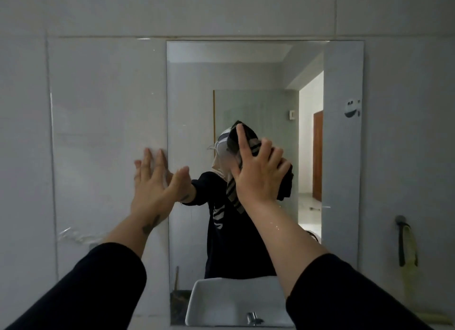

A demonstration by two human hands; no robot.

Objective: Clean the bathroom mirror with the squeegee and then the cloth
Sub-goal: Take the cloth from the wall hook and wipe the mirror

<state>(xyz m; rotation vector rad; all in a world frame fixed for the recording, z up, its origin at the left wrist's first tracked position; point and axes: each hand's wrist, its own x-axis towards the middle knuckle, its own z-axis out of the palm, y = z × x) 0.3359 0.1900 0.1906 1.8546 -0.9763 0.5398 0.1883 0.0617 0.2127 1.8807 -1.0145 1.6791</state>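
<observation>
The right hand (258,174) presses a dark striped cloth (285,182) flat against the middle of the mirror (110,108), index finger raised. The left hand (155,179) rests open and empty on the glass beside it, fingers spread. A white sink (211,302) is reflected below.

We find no readable text, label, brand or number; pale marks on the reflected black shirt (219,214) stay illegible.
</observation>
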